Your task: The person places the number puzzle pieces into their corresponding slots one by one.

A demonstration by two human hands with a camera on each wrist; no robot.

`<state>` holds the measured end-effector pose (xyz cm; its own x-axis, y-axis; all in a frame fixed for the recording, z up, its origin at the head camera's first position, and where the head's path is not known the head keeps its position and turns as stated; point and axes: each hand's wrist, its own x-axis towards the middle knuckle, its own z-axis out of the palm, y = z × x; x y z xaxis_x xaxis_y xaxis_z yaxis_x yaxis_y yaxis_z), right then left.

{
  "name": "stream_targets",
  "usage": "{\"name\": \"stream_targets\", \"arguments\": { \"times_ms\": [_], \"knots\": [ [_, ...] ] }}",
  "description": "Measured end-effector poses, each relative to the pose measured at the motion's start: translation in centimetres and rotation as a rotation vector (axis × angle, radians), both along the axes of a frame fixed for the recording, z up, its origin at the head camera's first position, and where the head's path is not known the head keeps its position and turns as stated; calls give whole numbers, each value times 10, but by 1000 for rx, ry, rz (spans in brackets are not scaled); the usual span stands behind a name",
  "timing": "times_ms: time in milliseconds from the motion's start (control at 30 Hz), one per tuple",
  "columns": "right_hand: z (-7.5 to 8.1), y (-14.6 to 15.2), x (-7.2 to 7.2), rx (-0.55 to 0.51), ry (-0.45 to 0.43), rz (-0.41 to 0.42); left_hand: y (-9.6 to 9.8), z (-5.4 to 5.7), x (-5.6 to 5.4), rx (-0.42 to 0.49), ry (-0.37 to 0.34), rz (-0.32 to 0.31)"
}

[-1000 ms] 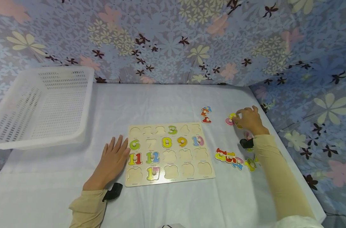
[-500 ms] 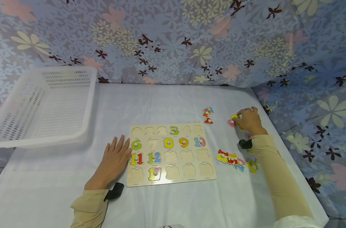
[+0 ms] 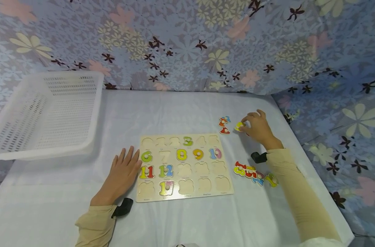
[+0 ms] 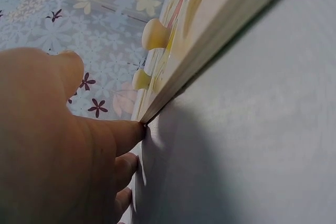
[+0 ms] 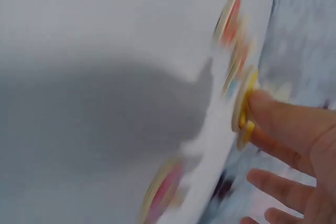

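My left hand (image 3: 120,175) lies flat with fingers straight, its fingertips against the left edge of the wooden number puzzle board (image 3: 191,148). In the left wrist view a fingertip (image 4: 131,136) meets the board's edge. Over the table's right side, my right hand (image 3: 260,129) pinches a yellow number puzzle piece (image 3: 238,126) between thumb and finger. That yellow piece (image 5: 243,106) is tilted on edge in the right wrist view; which numeral it is cannot be read. Several numbers, such as the green 3 (image 3: 188,141) and orange 9 (image 3: 198,154), sit in their recesses.
Left of the right hand lie a red piece (image 3: 224,131) and orange and blue pieces (image 3: 223,121). An overlapping group of number pieces (image 3: 249,171) lies right of the board, beside a green-yellow piece (image 3: 271,180). A white plastic basket (image 3: 94,113) stands at the left.
My right hand has picked up the yellow piece from the small pile at the right and moved it left, towards the red and orange pieces. The left hand stays put.
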<state>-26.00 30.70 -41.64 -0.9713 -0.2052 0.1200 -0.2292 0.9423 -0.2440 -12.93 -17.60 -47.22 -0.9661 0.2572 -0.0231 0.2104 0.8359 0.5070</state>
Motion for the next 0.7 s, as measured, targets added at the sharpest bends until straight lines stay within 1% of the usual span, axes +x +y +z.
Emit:
{"name": "stream_targets", "arguments": {
  "times_ms": [100,200,267,367,433,533,700],
  "knots": [
    [0,-30,1,-27,-7,116,-1,1,0,0,4,8],
    [-4,-54,4,-35,-15,220,-2,2,0,2,2,10],
    [-7,-67,6,-42,-27,268,-2,2,-1,4,-1,9],
    [-10,-81,11,-33,-41,290,-1,2,-1,7,-4,7],
    [-12,-87,13,-27,-57,280,-1,2,-1,7,-7,5],
    [-12,-90,15,-5,-60,274,0,2,-1,7,-7,4],
    [-9,-91,15,56,-34,270,1,0,-1,-1,-2,6]
  ]
}}
